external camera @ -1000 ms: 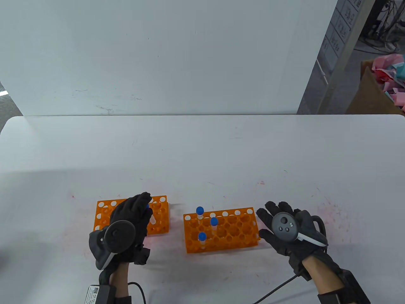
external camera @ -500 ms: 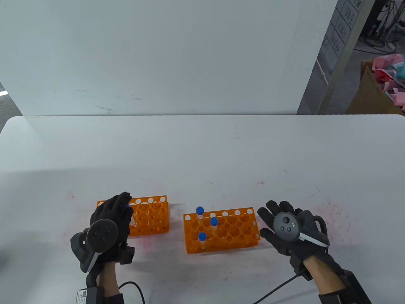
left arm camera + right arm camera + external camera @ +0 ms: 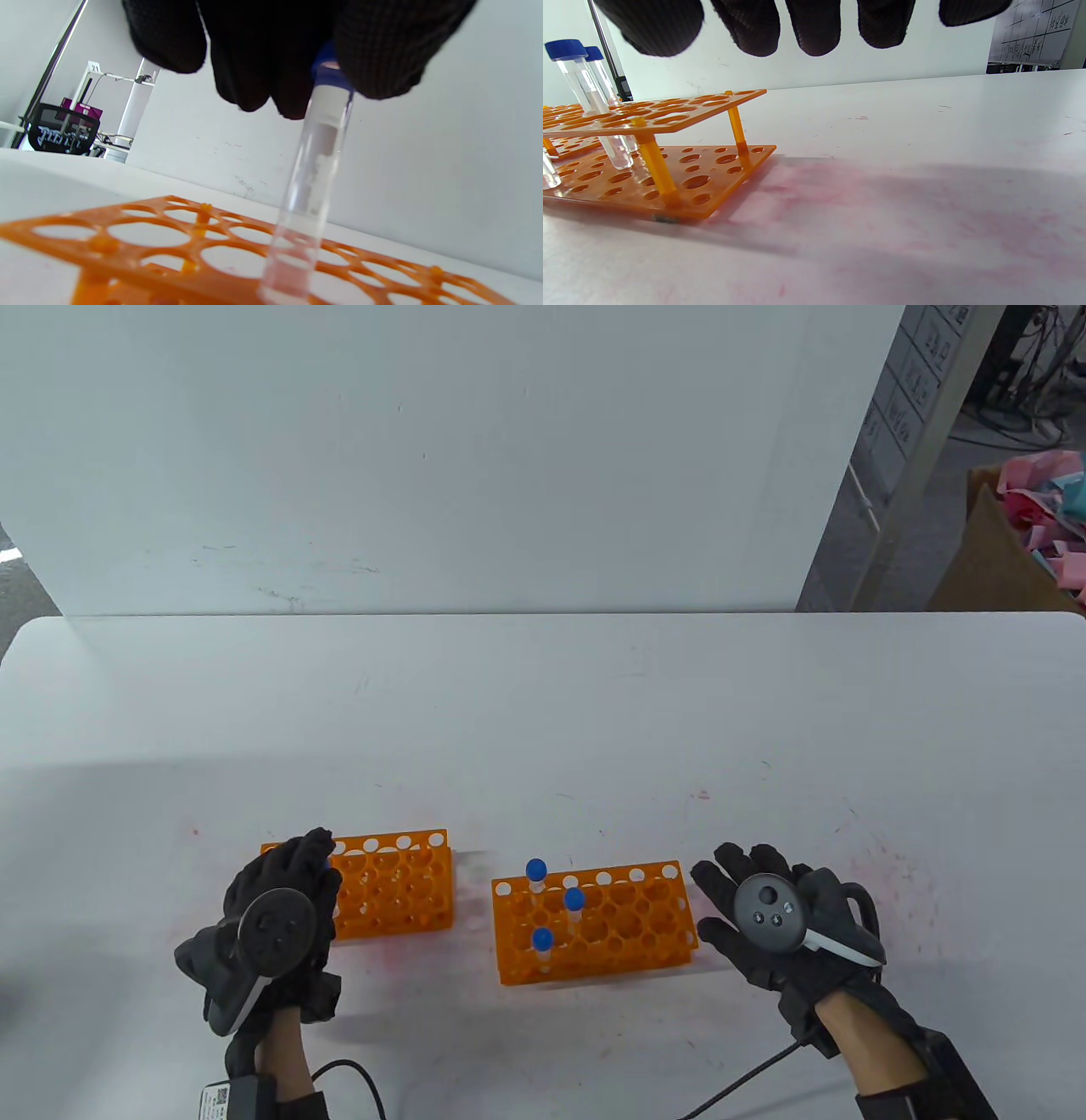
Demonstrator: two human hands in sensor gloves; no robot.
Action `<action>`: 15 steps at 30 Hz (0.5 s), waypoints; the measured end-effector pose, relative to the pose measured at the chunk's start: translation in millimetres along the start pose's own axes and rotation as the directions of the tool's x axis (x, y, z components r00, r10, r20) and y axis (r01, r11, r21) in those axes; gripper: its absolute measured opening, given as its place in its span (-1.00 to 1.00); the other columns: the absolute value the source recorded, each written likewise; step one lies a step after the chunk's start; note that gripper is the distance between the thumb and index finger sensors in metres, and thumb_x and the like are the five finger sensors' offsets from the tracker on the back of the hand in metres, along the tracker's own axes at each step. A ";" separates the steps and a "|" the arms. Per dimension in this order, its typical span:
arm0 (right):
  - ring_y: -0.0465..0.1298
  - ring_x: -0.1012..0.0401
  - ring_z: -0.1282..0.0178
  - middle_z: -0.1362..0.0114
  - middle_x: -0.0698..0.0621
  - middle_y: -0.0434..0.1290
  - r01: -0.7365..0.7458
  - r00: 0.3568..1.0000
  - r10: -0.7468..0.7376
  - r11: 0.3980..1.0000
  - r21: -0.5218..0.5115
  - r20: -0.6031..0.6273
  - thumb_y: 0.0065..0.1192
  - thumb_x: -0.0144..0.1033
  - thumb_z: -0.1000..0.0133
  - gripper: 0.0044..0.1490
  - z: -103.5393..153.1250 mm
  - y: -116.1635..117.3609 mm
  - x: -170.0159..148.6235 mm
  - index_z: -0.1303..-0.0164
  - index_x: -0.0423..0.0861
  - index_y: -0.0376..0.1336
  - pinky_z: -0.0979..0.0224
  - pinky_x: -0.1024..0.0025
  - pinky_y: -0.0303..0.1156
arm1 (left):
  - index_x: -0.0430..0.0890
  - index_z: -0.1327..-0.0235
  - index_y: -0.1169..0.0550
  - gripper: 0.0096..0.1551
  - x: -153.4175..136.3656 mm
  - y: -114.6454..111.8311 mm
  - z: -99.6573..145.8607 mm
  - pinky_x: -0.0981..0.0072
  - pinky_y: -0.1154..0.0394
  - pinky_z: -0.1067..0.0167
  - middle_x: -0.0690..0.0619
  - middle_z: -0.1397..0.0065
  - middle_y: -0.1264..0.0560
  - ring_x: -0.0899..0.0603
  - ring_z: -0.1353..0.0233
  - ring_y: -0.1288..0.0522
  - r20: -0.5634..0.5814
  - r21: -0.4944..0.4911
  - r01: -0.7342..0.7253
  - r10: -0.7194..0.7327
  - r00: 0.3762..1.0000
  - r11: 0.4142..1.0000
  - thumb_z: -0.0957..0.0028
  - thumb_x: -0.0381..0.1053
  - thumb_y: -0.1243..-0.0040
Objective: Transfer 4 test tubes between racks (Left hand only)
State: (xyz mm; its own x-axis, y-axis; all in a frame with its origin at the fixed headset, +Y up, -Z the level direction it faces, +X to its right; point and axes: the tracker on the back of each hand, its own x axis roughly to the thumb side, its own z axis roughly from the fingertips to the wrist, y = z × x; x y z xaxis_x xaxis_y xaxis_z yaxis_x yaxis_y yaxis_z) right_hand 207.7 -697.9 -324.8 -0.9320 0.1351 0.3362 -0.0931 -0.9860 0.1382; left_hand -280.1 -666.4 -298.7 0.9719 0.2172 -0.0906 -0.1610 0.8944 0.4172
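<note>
I count two orange racks (image 3: 399, 882) (image 3: 594, 920), three standing tubes (image 3: 574, 906); my left hand (image 3: 280, 899) pinches a fourth tube (image 3: 312, 169); right hand (image 3: 776, 920) flat, fingers spread, holding nothing.

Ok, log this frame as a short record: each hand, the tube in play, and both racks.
left hand: holds a blue-capped tube by its top, lower end in a hole of the left rack
right hand: fingers spread, beside the right rack, holding nothing
right rack tubes: three, upright, blue caps
</note>
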 end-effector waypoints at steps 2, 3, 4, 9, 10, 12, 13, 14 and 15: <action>0.00 -0.33 -0.65 -0.77 -0.14 -0.05 0.002 1.000 -0.002 1.000 0.002 -0.002 -0.06 0.17 -0.18 -0.16 -0.3 0.0 -0.1 -0.64 0.07 -0.06 -0.47 -0.51 -0.02 | 0.13 -0.30 -0.51 -0.42 1.9 0.2 -0.8 -0.22 -0.46 -0.34 0.06 -0.39 -0.59 -0.21 -0.39 -0.57 0.002 -0.030 0.054 -0.054 0.999 0.998 0.04 0.09 -0.32; 0.00 -0.33 -0.65 -0.77 -0.14 -0.05 0.002 1.000 -0.002 1.000 0.002 -0.002 -0.06 0.17 -0.18 -0.16 -0.3 0.0 0.0 -0.64 0.07 -0.06 -0.47 -0.51 -0.02 | 0.13 -0.30 -0.51 -0.42 2.1 -0.2 -0.8 -0.22 -0.46 -0.33 0.06 -0.39 -0.59 -0.21 -0.39 -0.58 0.005 -0.030 0.065 -0.065 0.998 0.997 0.05 0.09 -0.32; 0.00 -0.33 -0.65 -0.77 -0.14 -0.04 0.002 1.000 -0.002 1.000 0.004 -0.002 -0.06 0.17 -0.18 -0.16 -0.2 0.2 0.4 -0.64 0.07 -0.06 -0.47 -0.51 -0.01 | 0.12 -0.30 -0.52 -0.42 2.0 -1.2 -1.1 -0.22 -0.47 -0.33 0.06 -0.38 -0.59 -0.20 -0.38 -0.58 0.005 -0.036 0.073 -0.073 0.997 0.997 0.05 0.10 -0.33; 0.00 -0.33 -0.66 -0.77 -0.14 -0.04 -0.001 1.000 0.001 1.000 0.010 0.003 -0.06 0.17 -0.18 -0.16 -0.2 0.4 1.2 -0.64 0.07 -0.06 -0.47 -0.51 -0.01 | 0.11 -0.28 -0.53 -0.43 0.7 -6.2 -2.4 -0.23 -0.46 -0.33 0.06 -0.37 -0.60 -0.21 -0.37 -0.58 0.000 -0.095 0.084 -0.084 0.996 0.992 0.05 0.12 -0.32; 0.00 -0.32 -0.66 -0.77 -0.14 -0.04 0.000 1.000 0.000 1.000 0.009 0.004 -0.06 0.17 -0.18 -0.16 -0.2 0.4 1.2 -0.64 0.07 -0.06 -0.47 -0.51 -0.01 | 0.12 -0.28 -0.53 -0.43 0.7 -6.7 -2.6 -0.23 -0.46 -0.33 0.06 -0.36 -0.60 -0.21 -0.37 -0.59 0.001 -0.100 0.082 -0.083 0.997 0.992 0.05 0.12 -0.32; 0.00 -0.33 -0.65 -0.77 -0.14 -0.04 0.000 1.000 0.000 1.000 0.010 0.005 -0.06 0.17 -0.18 -0.16 -0.4 0.6 1.2 -0.64 0.07 -0.06 -0.47 -0.51 -0.01 | 0.11 -0.28 -0.53 -0.44 1.1 -7.6 -3.1 -0.23 -0.46 -0.33 0.05 -0.36 -0.60 -0.21 -0.37 -0.58 -0.001 -0.117 0.079 -0.080 0.997 0.990 0.04 0.12 -0.32; 0.00 -0.33 -0.65 -0.77 -0.14 -0.04 -0.001 1.000 0.000 1.000 0.011 0.006 -0.06 0.17 -0.18 -0.16 -0.4 0.7 1.2 -0.64 0.07 -0.06 -0.47 -0.51 -0.01 | 0.12 -0.28 -0.54 -0.44 1.5 -8.4 -3.4 -0.23 -0.46 -0.33 0.05 -0.36 -0.60 -0.21 -0.37 -0.58 0.000 -0.128 0.080 -0.080 0.997 0.989 0.04 0.12 -0.31; 0.01 -0.33 -0.65 -0.77 -0.14 -0.04 0.000 1.000 0.000 1.000 0.012 0.006 -0.06 0.17 -0.18 -0.16 -0.4 0.8 1.1 -0.64 0.07 -0.06 -0.47 -0.51 -0.01 | 0.12 -0.27 -0.54 -0.44 1.9 -9.3 -3.5 -0.23 -0.46 -0.33 0.06 -0.36 -0.61 -0.21 -0.37 -0.59 0.002 -0.136 0.083 -0.084 0.996 0.987 0.04 0.12 -0.31; 0.00 -0.33 -0.65 -0.77 -0.14 -0.04 0.001 1.000 -0.001 1.000 0.013 0.006 -0.06 0.17 -0.18 -0.16 -0.3 0.8 1.1 -0.64 0.07 -0.06 -0.47 -0.51 -0.01 | 0.12 -0.27 -0.54 -0.45 2.3 -9.9 -3.5 -0.23 -0.46 -0.33 0.05 -0.36 -0.61 -0.21 -0.37 -0.59 0.006 -0.142 0.087 -0.088 0.996 0.986 0.04 0.12 -0.31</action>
State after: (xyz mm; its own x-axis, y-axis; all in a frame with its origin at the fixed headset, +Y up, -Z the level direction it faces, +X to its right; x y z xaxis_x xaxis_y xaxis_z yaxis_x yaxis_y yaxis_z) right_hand 206.5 -698.6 -324.6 -0.9298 0.1370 0.3416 -0.0896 -0.9845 0.1510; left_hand -276.9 -673.3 -306.2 0.9833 0.1357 -0.1212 -0.0981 0.9564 0.2749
